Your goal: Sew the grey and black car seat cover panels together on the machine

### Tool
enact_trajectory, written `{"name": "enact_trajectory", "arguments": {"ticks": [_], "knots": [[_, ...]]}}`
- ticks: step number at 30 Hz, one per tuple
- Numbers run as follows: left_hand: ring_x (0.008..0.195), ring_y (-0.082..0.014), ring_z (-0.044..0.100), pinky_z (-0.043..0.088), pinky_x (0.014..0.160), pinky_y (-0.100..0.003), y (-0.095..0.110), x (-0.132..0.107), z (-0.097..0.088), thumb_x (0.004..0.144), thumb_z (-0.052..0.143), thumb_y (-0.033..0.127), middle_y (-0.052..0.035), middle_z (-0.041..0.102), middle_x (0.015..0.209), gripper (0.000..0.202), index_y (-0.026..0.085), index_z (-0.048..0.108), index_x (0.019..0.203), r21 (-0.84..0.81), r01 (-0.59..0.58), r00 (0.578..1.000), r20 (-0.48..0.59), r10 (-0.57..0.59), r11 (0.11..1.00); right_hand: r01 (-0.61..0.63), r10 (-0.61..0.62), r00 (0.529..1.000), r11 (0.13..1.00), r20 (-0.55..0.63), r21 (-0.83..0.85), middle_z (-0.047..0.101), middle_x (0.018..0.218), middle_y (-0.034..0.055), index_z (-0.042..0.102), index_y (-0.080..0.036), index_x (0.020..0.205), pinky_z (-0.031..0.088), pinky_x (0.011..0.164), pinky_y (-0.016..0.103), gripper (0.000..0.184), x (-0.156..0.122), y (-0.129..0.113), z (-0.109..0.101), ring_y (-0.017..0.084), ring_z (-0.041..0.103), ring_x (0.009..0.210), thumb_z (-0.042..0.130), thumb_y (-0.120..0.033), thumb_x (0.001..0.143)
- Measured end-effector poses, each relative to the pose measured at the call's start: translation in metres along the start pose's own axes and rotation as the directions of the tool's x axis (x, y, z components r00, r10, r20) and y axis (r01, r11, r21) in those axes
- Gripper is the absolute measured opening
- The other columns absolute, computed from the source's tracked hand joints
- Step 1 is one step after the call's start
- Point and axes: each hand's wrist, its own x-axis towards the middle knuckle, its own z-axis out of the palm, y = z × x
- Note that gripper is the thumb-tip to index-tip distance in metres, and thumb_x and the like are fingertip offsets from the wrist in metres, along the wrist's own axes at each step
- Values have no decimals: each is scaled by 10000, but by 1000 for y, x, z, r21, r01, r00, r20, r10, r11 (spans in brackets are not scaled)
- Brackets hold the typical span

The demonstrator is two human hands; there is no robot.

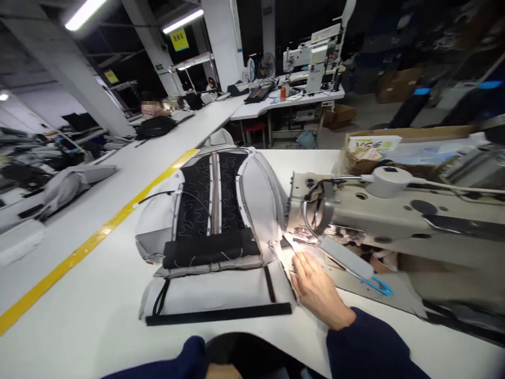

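A grey-and-black sewn seat cover (221,258) lies on the white table, its quilted black panel facing up and its underside seams showing. Its right edge reaches the lit needle area of a beige sewing machine (347,210). My right hand (315,284) rests on the cover's right edge beside the needle area, fingers stretched forward and lying nearly flat. Close to that hand, a blue-handled tool (381,287) lies on the machine bed. Of my left hand (223,371), only a bit near the wrist shows at the bottom edge; its fingers are hidden.
A yellow stripe (106,229) runs along the table (98,316). More grey fabric pieces (74,184) lie at left. Behind the machine stands a cardboard box (355,163) of supplies. Another sewing machine (315,63) is farther back, and a person (152,108) sits at far left.
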Motion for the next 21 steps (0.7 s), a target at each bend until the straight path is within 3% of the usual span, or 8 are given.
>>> {"name": "enact_trajectory", "arguments": {"ticks": [2,5,7,9,11,14,16,21], "knots": [[1033,-207,577,511,852,-323,-12,-23,-30,944,413,464,-86,608,1097,337,243,608,1106,70,119,986,-124,-110,990,4,-3,999,1000,-44,11,570,1234,257,598,21,1133,400,1018,478,394,-2,1,6,344,501,1194,408,-251,919],[1051,-244,544,471,886,-381,-57,-50,-98,963,269,285,-147,587,1116,383,166,591,1133,208,380,887,-358,-292,901,11,-8,996,999,-87,35,571,1233,251,604,-10,1115,429,991,480,388,-4,3,16,346,508,1188,414,-284,918],[1100,-255,507,440,903,-396,-99,-56,-144,880,434,178,-132,544,1211,314,188,572,1162,497,580,812,-412,-413,645,3,2,995,999,-99,44,574,1236,240,600,-26,1125,444,982,472,382,-5,3,18,341,512,1187,426,-294,914],[1197,-265,441,346,1004,-427,-142,-52,-177,763,614,133,-107,507,1278,358,214,590,1110,682,503,858,-323,-399,531,-11,16,995,999,-97,49,572,1246,230,588,-35,1144,452,981,467,380,-5,3,16,332,513,1191,436,-296,914],[1155,-238,464,291,1037,-395,-179,-45,-193,693,719,144,-72,557,1184,303,216,614,968,749,386,910,-212,-356,539,-31,35,997,998,-68,59,566,1260,217,581,-44,1151,455,983,468,357,-4,1,10,319,516,1195,437,-271,917],[890,-186,525,367,864,-297,-217,-50,-192,695,757,238,-35,588,899,215,188,560,763,725,322,928,-115,-354,609,-57,57,998,996,-4,62,569,1271,190,571,-65,1168,437,1012,482,315,-5,-3,-2,291,514,1210,415,-175,917],[805,-184,500,365,723,-284,-230,-72,-179,731,730,318,-38,571,853,257,183,511,720,696,332,924,-103,-369,637,-71,70,997,996,24,60,558,1295,175,555,-78,1200,416,1040,495,330,-10,-8,-10,274,491,1243,392,-118,916],[780,-205,473,355,708,-303,-207,-172,-108,839,541,423,-65,568,842,242,192,508,771,658,425,896,-208,-392,622,-74,68,997,989,49,128,504,1360,179,527,-88,1251,431,1043,506,360,-36,-27,-32,280,400,1326,388,-99,920]]}}
